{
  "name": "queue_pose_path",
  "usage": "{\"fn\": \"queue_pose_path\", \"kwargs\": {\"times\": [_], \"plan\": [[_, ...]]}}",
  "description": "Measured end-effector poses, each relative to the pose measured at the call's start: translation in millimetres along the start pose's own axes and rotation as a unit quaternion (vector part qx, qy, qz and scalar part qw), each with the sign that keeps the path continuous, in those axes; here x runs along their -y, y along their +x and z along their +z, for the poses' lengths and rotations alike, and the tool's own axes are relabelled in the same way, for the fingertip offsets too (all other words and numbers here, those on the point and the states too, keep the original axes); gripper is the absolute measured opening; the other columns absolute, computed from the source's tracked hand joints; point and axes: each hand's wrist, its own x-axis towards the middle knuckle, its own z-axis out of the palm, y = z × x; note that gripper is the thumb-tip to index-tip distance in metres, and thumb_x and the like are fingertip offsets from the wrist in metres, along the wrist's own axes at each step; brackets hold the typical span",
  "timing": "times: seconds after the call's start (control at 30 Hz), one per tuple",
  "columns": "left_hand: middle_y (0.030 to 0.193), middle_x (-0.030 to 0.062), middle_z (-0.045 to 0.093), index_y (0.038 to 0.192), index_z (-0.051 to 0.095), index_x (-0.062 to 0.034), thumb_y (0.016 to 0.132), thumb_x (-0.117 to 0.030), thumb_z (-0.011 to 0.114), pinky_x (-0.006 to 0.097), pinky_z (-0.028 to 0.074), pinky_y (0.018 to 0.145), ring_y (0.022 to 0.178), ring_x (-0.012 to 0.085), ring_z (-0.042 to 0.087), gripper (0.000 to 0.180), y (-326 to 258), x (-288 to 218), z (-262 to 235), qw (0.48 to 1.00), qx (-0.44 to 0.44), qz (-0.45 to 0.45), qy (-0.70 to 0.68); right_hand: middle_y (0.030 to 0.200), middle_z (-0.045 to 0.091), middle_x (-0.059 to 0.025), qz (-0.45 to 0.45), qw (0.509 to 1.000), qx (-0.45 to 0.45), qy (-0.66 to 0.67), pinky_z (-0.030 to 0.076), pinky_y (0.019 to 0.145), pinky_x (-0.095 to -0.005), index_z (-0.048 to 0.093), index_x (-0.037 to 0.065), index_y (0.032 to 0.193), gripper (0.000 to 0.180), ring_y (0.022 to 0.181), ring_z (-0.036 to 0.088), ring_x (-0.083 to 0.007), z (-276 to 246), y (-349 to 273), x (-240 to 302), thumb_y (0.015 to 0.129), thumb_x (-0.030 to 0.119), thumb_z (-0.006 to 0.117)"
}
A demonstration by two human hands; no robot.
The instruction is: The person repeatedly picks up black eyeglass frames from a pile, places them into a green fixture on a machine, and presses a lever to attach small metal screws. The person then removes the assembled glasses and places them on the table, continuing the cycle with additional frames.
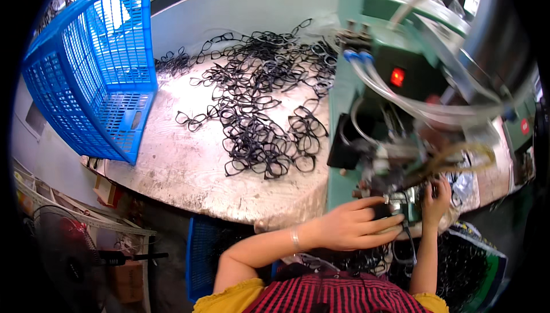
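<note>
My left hand (356, 225) reaches in from the lower middle, fingers stretched out and apart at a small metal fixture (399, 203) low on the green machine (334, 158). A dark part shows between those fingers; my left thumb is hidden. My right hand (437, 201) is on the fixture's other side, its fingers curled around something dark that I cannot make out. Below my left fingertips hangs a thin dark piece like an eyeglass frame (405, 253). A loose pile of black eyeglass frames (258, 132) covers much of the table (177, 169), left of the machine.
A blue plastic basket (137, 126) lies on its side at the left. Clear hoses (412, 106) and blurred machine parts hang above my hands. Another blue crate (197, 255) stands below the table edge; a sack of black frames (467, 267) is at lower right. A fan (71, 261) stands at lower left.
</note>
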Motion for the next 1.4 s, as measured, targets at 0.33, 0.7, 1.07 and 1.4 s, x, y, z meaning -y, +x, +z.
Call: {"fn": "queue_pose_path", "kwargs": {"times": [0.33,0.7,1.07,1.4], "plan": [[0.137,0.03,0.054,0.144,0.053,-0.0126,0.084,-0.077,0.053,0.053,0.045,0.102,0.125,0.0473,0.052,0.088,-305,444,-291,0.621,-0.027,-0.647,0.442,0.1,0.067,-0.023,0.037,0.993,-0.012,-0.108,0.048,0.086,-0.0434,0.064,-0.004,0.105,0.027,0.095,0.062,-0.0404,9,-24,-22,0.086,0.015,0.063],[0.136,0.0264,0.058,0.143,0.054,-0.0115,0.096,-0.061,0.053,0.042,0.044,0.107,0.129,0.0372,0.055,0.068,-246,436,-178,0.77,0.16,-0.61,0.096,0.099,0.069,-0.0186,0.074,0.983,-0.026,-0.168,0.049,0.085,-0.0407,0.066,-0.003,0.104,0.022,0.093,0.063,-0.0337,-1,-34,-26,0.086,0.01,0.065],[0.105,0.0159,0.068,0.125,0.065,-0.009,0.077,0.007,0.059,0.045,0.049,0.088,0.1,0.0358,0.061,0.051,-371,241,-356,0.676,0.291,-0.539,0.409,0.097,0.07,-0.0142,0.062,0.991,-0.093,-0.076,0.05,0.083,-0.0379,0.068,-0.002,0.103,0.018,0.091,0.064,-0.0271,2,-23,-25,0.086,0.005,0.067],[0.085,0.0161,0.065,0.112,0.061,0.0002,0.085,-0.007,0.059,0.044,0.05,0.07,0.078,0.0326,0.063,0.028,-344,62,-222,0.719,0.169,-0.524,0.424,0.098,0.069,-0.0068,0.037,0.948,-0.034,0.316,0.05,0.084,-0.0287,0.07,0.0,0.098,0.017,0.091,0.064,-0.0163,-37,-5,101,0.082,-0.006,0.069]]}}
